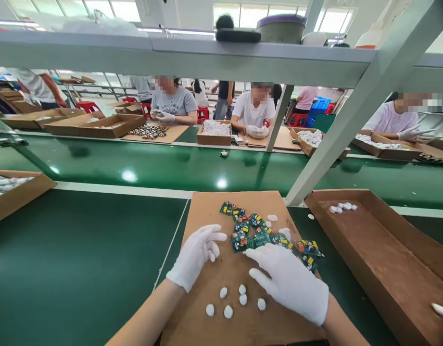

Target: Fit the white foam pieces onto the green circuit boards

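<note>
PCBs (240, 239) sit bunched toward the far end of the cardboard (203, 211), white rounds (228, 312) nearer the wearer, prob. split so both stay in easy reach. L hand (196, 254) hovers empty, fingers spread; R hand (288, 278), palm down, fingers loosely apart, reaches to PCBs' near edge, contact unclear.

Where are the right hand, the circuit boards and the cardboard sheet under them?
Right hand (288, 283): head view, its gloved back.
Circuit boards (260, 239): head view, a green board mid-cluster.
Cardboard sheet (226, 271): head view, bare patch near its middle.
</note>
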Available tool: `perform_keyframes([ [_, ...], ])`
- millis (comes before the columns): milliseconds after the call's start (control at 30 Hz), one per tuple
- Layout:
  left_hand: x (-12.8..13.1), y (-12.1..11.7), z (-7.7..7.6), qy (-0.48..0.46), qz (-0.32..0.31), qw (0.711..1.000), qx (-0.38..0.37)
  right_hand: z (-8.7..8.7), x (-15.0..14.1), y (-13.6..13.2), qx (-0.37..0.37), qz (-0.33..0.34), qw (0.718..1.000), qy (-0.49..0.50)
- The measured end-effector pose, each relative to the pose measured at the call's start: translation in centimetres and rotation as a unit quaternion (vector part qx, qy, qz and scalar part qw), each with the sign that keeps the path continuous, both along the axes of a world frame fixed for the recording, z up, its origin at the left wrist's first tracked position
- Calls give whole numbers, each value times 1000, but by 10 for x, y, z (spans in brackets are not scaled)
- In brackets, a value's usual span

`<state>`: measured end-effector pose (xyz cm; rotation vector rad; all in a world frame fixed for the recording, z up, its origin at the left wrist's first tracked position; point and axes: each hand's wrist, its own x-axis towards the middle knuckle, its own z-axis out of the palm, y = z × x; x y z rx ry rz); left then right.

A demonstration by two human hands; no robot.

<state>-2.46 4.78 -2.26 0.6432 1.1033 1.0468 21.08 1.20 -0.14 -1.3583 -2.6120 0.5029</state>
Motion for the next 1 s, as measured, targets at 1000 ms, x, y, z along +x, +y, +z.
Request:
perform_keyframes([
  [1000,7,-12,-26,413,-130,854,288,-9,-25,-4,-93,121,983,-105],
])
